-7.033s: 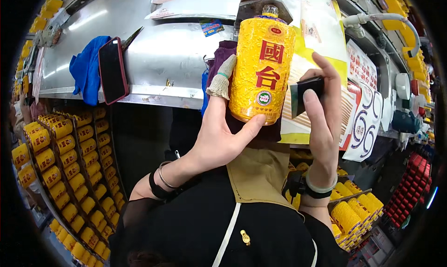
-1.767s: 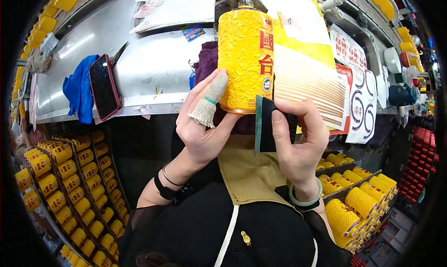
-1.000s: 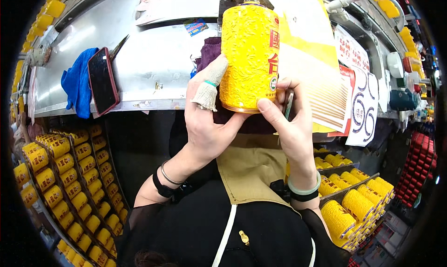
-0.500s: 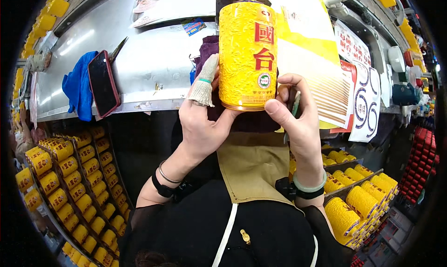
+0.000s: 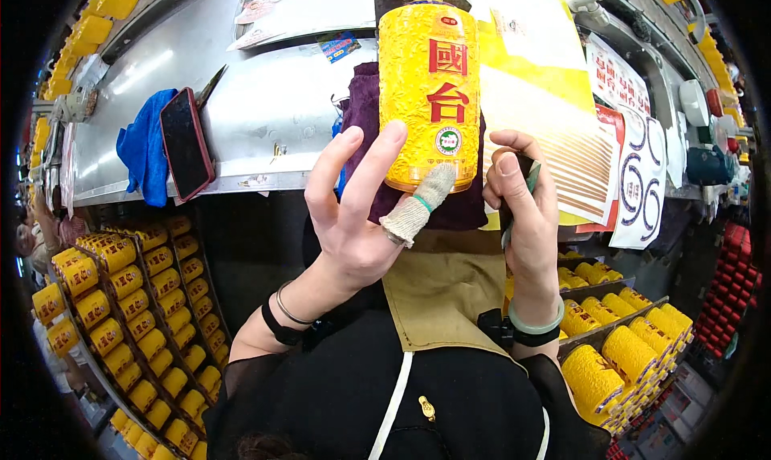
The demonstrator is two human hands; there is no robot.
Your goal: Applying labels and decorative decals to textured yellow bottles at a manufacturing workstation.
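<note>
A yellow embossed bottle with red characters and a round emblem lies on a dark purple cloth, its clear neck pointing away from me. My left hand is open, two bare fingers spread beside the bottle's lower left. One of its fingers wears a knitted cloth finger sleeve with a green band, and this covered tip presses on the bottle's front near the base. My right hand, just right of the base, is closed around a thin, dark, flat blade-like tool. Its fingers partly hide the tool.
On the metal table lie a blue cloth and a phone at left. Label sheets with gold strips and a dark-arc sheet lie at right. Racks of yellow bottles and more bottles flank me below.
My left hand has let go of the bottle's side and brought its covered finger onto the lower front. The bottle has turned, its characters shifting left. My right thumb has moved off the bottle.
</note>
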